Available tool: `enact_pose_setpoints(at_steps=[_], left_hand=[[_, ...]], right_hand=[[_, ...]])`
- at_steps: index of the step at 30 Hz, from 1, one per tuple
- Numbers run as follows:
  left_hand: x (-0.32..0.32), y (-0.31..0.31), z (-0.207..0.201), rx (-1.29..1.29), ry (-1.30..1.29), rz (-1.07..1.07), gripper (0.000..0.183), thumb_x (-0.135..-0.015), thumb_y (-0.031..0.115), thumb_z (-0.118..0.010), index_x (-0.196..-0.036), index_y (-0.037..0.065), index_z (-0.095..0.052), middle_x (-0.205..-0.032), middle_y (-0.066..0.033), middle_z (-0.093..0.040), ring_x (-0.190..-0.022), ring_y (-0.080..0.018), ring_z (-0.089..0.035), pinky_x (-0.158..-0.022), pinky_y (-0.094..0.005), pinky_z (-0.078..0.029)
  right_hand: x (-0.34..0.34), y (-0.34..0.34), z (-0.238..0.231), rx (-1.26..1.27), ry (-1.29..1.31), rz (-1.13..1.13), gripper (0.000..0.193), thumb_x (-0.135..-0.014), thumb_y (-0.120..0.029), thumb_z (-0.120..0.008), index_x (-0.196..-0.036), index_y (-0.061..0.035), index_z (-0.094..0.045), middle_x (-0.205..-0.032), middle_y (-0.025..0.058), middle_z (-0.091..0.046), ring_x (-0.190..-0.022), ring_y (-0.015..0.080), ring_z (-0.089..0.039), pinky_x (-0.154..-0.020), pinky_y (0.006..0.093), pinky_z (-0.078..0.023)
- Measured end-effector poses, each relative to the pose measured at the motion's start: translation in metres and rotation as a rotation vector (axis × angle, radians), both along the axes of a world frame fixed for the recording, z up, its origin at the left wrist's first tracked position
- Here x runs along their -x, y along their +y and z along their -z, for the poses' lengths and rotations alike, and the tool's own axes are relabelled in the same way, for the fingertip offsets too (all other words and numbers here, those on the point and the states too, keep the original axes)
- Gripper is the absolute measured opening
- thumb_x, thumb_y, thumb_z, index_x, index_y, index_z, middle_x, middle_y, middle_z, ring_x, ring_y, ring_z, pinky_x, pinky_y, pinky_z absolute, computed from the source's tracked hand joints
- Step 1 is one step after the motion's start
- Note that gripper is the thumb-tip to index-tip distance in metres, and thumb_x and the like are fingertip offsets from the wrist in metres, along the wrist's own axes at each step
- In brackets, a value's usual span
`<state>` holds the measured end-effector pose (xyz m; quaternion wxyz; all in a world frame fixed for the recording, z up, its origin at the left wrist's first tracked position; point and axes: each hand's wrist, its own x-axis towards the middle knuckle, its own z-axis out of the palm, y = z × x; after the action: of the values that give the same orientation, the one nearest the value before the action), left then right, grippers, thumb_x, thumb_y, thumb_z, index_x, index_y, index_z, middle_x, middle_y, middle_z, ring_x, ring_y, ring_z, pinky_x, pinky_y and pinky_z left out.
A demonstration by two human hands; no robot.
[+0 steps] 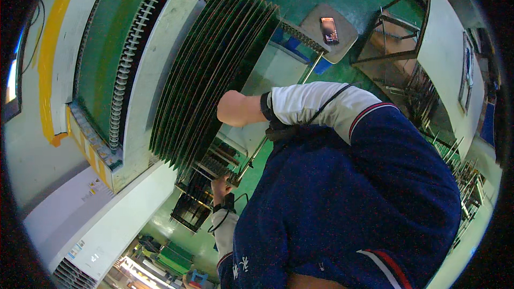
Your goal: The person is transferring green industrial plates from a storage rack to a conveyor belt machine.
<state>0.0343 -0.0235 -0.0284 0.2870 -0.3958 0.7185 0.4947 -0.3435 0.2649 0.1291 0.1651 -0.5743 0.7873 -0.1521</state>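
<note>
A row of thin dark green panels [214,69] stands on edge, closely spaced, in front of me. My right hand [235,108] is at the near side of the panels, its wrist bent. The fingers are hidden behind the back of that hand, so its grip does not show. Lower in the picture, my left hand [220,188] is by the lower end of the rack [215,164] under the panels. Its fingers are curled around something small and dark that I cannot make out.
Beyond the panels stands a pale machine with a green bed [110,48] and a line of rollers [130,64]. A phone [329,30] lies on a stool [345,27]. A white-topped table [450,59] is on the right. A metal rail [313,68] runs close to my body.
</note>
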Motion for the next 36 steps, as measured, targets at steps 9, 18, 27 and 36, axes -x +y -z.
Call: enact_pose_setpoints(at_steps=[9, 18, 27, 36], left_hand=[[0.013, 0.004, 0.001, -0.179, -0.282, -0.621, 0.042, -0.070, 0.006, -0.071, -0.055, 0.013, -0.033, -0.047, -0.0007, -0.027, -0.034, -0.0154, -0.025, -0.035, -0.0364, -0.021], [0.046, 0.040, -0.037, 0.010, -0.085, -0.123, 0.038, -0.073, 0.012, -0.069, -0.056, 0.015, -0.035, -0.045, -0.0018, -0.032, -0.034, -0.0160, -0.028, -0.035, -0.0334, -0.023], [0.008, -0.008, -0.016, 0.538, 0.232, 1.232, 0.056, -0.059, 0.037, -0.073, -0.108, 0.016, -0.056, -0.063, -0.0047, -0.059, -0.058, -0.0237, -0.058, -0.053, -0.0370, -0.046], [-0.003, -0.020, 0.007, 0.361, 0.039, 0.822, 0.044, -0.060, 0.035, -0.073, -0.094, 0.015, -0.053, -0.059, -0.0043, -0.053, -0.054, -0.0231, -0.054, -0.049, -0.0362, -0.043]], right_hand=[[0.006, 0.000, -0.005, -0.058, -0.022, -0.020, 0.007, -0.063, -0.012, -0.063, -0.066, -0.0080, -0.068, -0.066, 0.0094, -0.064, -0.066, 0.0307, -0.062, -0.054, 0.0409, -0.049], [0.008, 0.004, -0.001, -0.043, -0.007, -0.018, 0.007, -0.063, -0.010, -0.062, -0.066, -0.0065, -0.067, -0.067, 0.0110, -0.064, -0.067, 0.0305, -0.062, -0.055, 0.0409, -0.049], [0.009, -0.002, -0.001, -0.012, -0.003, -0.015, 0.011, -0.059, -0.013, -0.063, -0.066, -0.0071, -0.068, -0.068, 0.0116, -0.065, -0.067, 0.0313, -0.064, -0.052, 0.0436, -0.050], [0.013, -0.003, -0.006, -0.027, -0.023, -0.031, 0.010, -0.062, -0.011, -0.063, -0.068, -0.0063, -0.068, -0.071, 0.0118, -0.066, -0.070, 0.0311, -0.064, -0.055, 0.0429, -0.051]])
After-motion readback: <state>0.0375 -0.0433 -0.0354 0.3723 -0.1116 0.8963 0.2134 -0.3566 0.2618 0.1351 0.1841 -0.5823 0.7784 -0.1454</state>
